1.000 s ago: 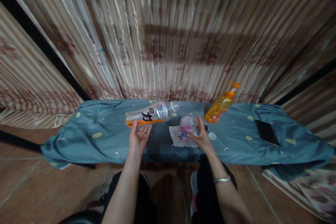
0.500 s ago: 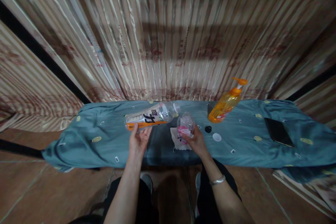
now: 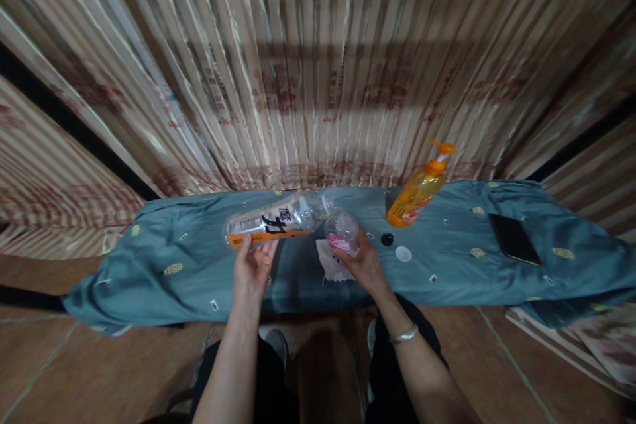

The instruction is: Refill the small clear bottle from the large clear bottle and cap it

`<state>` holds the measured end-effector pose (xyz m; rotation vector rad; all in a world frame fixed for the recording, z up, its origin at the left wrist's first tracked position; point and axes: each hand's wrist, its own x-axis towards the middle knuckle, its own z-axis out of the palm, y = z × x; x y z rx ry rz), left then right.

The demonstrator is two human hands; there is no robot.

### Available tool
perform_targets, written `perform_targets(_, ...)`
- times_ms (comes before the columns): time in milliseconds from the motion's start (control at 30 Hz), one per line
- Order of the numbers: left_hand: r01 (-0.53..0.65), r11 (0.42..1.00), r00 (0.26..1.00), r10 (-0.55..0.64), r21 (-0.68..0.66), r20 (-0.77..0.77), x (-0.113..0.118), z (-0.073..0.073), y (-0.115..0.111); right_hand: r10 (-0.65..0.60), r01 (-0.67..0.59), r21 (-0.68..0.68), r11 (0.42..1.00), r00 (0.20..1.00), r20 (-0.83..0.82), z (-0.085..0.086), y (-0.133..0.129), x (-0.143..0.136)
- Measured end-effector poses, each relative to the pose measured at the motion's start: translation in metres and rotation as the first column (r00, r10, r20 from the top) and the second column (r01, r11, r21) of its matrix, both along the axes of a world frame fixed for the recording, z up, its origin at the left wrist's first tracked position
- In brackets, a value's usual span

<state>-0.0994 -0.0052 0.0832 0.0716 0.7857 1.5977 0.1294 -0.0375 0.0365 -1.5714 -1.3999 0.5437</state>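
Observation:
My left hand grips the lower part of a clear plastic bottle with an orange and white label. The bottle is tilted nearly flat, its uncapped neck pointing right. My right hand is closed round a small clear plastic bottle with a pink label, held beside the big bottle's mouth. Whether the two touch I cannot tell. Beneath the small bottle lies a white packet or tissue. A black cap and a white round lid lie just right of my right hand.
An orange pump bottle stands at the back right. A black phone lies farther right on the teal cloth covering the bench. A striped curtain hangs behind, with dark poles at both sides.
The view has shifted slightly, so everything sits a little farther left. The small bottle has come a little closer to the big bottle's neck and tilted. Both hands keep their hold.

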Motion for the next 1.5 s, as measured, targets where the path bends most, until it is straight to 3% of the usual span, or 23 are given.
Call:
perform_targets(533,-0.027,0.986,0.997,0.040,0.167,-0.069,-0.003,-0.003,0.002,-0.044,0.043,0.041,0.998,0.998,0.033,-0.013,0.002,-0.003)
perform_targets(833,0.008,0.979,0.995,0.014,0.204,-0.103,-0.004,-0.005,0.000,0.018,-0.053,0.123,0.991,0.963,0.268,-0.014,-0.002,0.013)
perform_targets(1167,-0.026,0.977,0.993,0.049,0.210,-0.105,-0.002,0.002,-0.006,0.064,-0.060,-0.025,0.998,0.983,0.170,-0.001,-0.006,0.011)
perform_targets(1500,-0.047,0.971,0.990,0.075,0.233,-0.116,-0.004,0.010,-0.009,0.029,-0.038,0.050,0.998,0.985,0.169,-0.002,0.001,0.005)
